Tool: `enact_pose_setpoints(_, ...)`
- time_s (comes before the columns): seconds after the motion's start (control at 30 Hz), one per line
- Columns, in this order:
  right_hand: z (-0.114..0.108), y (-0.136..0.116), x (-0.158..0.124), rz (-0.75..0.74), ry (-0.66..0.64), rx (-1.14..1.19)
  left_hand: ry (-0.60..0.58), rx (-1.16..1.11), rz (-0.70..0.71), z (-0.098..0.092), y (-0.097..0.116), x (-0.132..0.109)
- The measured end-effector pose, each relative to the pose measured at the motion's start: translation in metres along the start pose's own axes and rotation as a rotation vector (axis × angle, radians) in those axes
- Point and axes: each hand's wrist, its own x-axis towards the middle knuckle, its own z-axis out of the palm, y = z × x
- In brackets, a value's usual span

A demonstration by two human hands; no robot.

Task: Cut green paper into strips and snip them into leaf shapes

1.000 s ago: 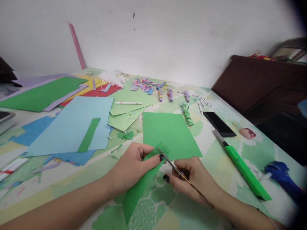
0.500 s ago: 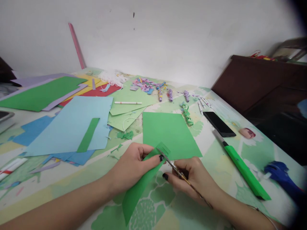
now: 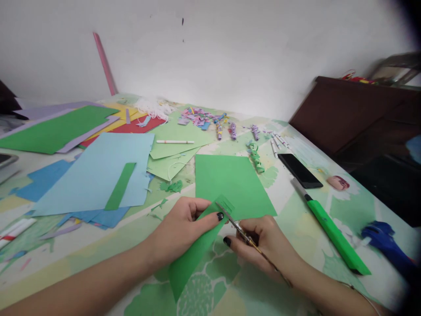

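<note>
My left hand [image 3: 192, 223] pinches a long strip of green paper [image 3: 194, 261] near its far end, thumb on top. The strip slants down toward me, its lower end hanging over the tablecloth. Slits show at the far end, where the blades of the scissors [image 3: 235, 224] lie across the paper. Those scissors are gripped in my right hand [image 3: 265, 245], whose fingers partly hide the handles. Just beyond both hands lies a larger green sheet [image 3: 232, 182] flat on the table.
A light blue sheet [image 3: 95, 171] bears a green strip [image 3: 120, 186]. To the right lie a black phone [image 3: 300, 170], a green-handled knife [image 3: 335, 235], an eraser [image 3: 338, 182] and a blue tool [image 3: 383, 241]. Paper scraps [image 3: 195, 116] and decorated rolls [image 3: 233, 131] are near the wall.
Both hands stay nearly where they were. The lower end of the held green strip has shifted slightly up and right; the scissors remain at its far end.
</note>
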Motion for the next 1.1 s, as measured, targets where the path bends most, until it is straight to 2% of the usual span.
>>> enact_pose_setpoints(0.67, 0.0016, -0.0013, 0.0007, 0.043, 0.006, -0.012, -0.012, -0.012, -0.001, -0.0003, -0.0005, 0.0005)
enact_pose_setpoints(0.77, -0.0007, -0.0012, 0.0006, 0.033, -0.030, 0.015, 0.005, 0.003, 0.000, -0.0002, 0.0000, 0.0016)
enact_pose_setpoints(0.97, -0.0077, 0.0024, -0.0026, -0.020, -0.180, 0.256, 0.000, 0.005, 0.013, -0.0003, 0.0024, 0.0014)
enact_pose_setpoints(1.1, -0.0080, 0.0041, -0.0035, -0.027, -0.206, 0.306, 0.031, 0.027, 0.007, -0.0003, 0.0033, -0.0004)
